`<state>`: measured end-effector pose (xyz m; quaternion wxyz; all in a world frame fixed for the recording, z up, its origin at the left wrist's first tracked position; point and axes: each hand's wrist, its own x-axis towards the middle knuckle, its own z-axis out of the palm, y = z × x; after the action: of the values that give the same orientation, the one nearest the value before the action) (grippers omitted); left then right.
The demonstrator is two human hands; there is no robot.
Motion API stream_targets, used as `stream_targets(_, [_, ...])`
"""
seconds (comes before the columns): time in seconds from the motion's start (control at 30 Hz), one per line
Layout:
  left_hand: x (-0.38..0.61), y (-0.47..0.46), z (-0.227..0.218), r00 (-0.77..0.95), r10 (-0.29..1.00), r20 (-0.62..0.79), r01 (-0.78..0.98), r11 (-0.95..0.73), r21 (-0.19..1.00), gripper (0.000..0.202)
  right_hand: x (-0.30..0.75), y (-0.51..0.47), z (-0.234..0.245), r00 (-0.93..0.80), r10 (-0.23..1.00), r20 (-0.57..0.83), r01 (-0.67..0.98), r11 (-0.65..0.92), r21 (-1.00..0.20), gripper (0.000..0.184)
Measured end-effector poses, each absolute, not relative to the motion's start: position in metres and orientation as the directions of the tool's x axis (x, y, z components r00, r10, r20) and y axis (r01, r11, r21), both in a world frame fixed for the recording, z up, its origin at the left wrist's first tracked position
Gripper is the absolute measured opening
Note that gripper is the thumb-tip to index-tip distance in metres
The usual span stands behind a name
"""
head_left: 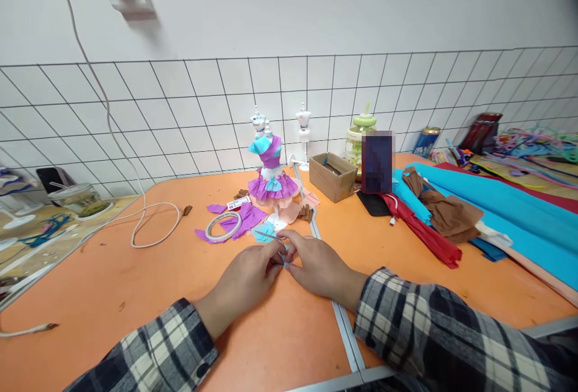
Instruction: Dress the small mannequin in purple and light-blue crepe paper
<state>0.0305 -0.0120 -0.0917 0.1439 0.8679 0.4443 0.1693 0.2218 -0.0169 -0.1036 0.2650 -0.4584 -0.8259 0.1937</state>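
My left hand (pixel 248 277) and my right hand (pixel 316 268) meet over the orange table (pixel 135 295), fingertips pinched together on a tiny blue paper scrap (pixel 283 258). Just beyond them lie a light blue paper piece (pixel 264 232) and a thin metal tool (pixel 270 236). A small mannequin (pixel 272 178) wearing a purple and blue paper dress stands behind, with purple paper pieces (pixel 246 218) and a roll of clear tape (pixel 223 225) to its left. A bare white mannequin (pixel 304 127) stands further back.
A cardboard box (pixel 333 176), a green-lidded jar (pixel 359 139) and a can (pixel 427 139) sit at the back. Blue, red and brown crepe sheets (pixel 492 211) cover the right side. A white cable (pixel 149 223) loops on the left, near a glass jar (pixel 81 199).
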Motion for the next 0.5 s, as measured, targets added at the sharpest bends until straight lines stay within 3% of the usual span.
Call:
stream_targets(0.33, [0.0343, -0.0164, -0.0905, 0.514, 0.838, 0.184, 0.775, -0.546, 0.318, 0.008, 0.2197, -0.0148, -0.1052, -0.397, 0.888, 0.232, 0.775, 0.46, -0.433, 0.058])
stream_targets(0.5, [0.0369, -0.0148, -0.093, 0.523, 0.837, 0.16, 0.767, -0.544, 0.341, 0.009, 0.2193, -0.0151, -0.1036, -0.408, 0.888, 0.214, 0.776, 0.46, -0.432, 0.056])
